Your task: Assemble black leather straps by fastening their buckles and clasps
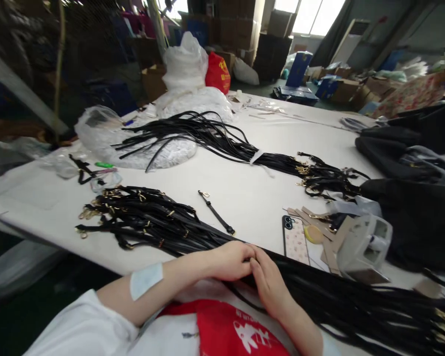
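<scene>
Both hands meet at the table's near edge, over a long bundle of black straps. My left hand has its fingers curled against the other hand. My right hand touches it with bent fingers; whether a strap lies between them is hidden. Strap ends with gold clasps spread out to the left. A short black strap with a gold clasp lies by itself beyond the hands. Farther back, another black strap bundle is bound with a white tie.
On the right are a phone, a white tape dispenser and black fabric. Clear plastic bags and a red bag stand at the back left. A person's patterned sleeve shows at the far right.
</scene>
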`<state>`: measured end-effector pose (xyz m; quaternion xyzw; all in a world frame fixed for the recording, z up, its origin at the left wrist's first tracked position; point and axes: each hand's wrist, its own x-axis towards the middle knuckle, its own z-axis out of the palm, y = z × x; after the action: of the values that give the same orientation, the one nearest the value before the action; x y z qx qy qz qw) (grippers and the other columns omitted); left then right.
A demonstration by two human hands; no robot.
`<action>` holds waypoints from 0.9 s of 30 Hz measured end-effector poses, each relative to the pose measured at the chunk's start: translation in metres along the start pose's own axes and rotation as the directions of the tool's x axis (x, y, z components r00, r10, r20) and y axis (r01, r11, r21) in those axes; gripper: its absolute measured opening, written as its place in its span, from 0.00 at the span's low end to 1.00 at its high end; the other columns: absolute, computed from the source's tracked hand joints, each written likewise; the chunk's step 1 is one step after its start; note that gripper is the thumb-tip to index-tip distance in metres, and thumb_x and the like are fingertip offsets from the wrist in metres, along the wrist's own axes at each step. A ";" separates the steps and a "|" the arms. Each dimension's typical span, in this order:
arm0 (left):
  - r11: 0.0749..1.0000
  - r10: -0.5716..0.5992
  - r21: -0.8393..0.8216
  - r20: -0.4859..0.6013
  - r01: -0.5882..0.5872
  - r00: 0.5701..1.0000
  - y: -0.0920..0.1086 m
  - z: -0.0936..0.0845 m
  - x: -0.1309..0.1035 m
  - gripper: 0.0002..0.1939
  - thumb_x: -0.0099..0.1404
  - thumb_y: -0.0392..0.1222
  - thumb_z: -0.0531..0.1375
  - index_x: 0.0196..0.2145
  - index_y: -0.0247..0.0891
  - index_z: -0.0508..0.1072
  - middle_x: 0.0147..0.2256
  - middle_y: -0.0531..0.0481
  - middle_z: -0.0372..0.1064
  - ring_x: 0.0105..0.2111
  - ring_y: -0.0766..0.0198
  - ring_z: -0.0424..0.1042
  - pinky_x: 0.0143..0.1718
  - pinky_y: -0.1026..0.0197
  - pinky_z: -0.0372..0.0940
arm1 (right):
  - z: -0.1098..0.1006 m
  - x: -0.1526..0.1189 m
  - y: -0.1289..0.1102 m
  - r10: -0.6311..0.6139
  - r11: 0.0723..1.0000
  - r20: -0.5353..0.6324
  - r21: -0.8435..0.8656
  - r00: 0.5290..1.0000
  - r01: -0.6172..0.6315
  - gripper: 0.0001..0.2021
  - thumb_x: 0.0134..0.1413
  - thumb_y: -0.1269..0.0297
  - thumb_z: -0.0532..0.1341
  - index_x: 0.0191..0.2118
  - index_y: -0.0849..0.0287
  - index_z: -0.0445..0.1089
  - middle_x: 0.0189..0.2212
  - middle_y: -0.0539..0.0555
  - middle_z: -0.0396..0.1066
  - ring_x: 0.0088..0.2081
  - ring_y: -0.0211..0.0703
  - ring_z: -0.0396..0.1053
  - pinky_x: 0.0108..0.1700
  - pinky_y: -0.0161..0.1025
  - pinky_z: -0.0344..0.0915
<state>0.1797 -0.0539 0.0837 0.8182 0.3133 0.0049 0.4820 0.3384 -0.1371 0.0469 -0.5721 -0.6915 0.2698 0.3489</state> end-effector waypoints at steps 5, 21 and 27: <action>0.975 -0.137 -0.164 0.078 0.149 0.987 -0.029 -0.039 -0.040 0.12 0.65 0.48 0.55 0.34 0.37 0.72 0.21 0.56 0.62 0.20 0.69 0.61 0.21 0.68 0.56 | -0.011 0.019 0.026 0.189 0.980 0.117 0.038 0.975 -0.194 0.17 0.62 0.50 0.54 0.32 0.55 0.73 0.30 0.53 0.77 0.34 0.48 0.74 0.36 0.39 0.69; 0.958 0.015 0.284 -0.203 0.045 0.979 -0.050 -0.044 -0.006 0.11 0.68 0.36 0.52 0.41 0.37 0.74 0.40 0.48 0.72 0.42 0.62 0.69 0.46 0.62 0.63 | 0.028 0.021 0.017 0.030 0.943 0.355 0.301 0.934 -0.144 0.17 0.61 0.55 0.56 0.27 0.59 0.73 0.24 0.52 0.74 0.28 0.40 0.69 0.32 0.35 0.62; 0.863 0.014 0.503 -0.129 0.054 0.991 -0.073 -0.051 0.029 0.10 0.58 0.33 0.63 0.40 0.38 0.75 0.44 0.45 0.68 0.47 0.55 0.67 0.52 0.56 0.61 | 0.024 0.022 0.036 0.152 0.732 0.326 0.598 0.933 -0.328 0.21 0.53 0.47 0.63 0.22 0.61 0.72 0.20 0.50 0.68 0.24 0.36 0.61 0.27 0.34 0.57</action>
<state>0.1501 0.0256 0.0448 0.9105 0.3425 -0.0297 0.2298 0.3393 -0.1075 0.0083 -0.4629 -0.5154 0.6044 0.3933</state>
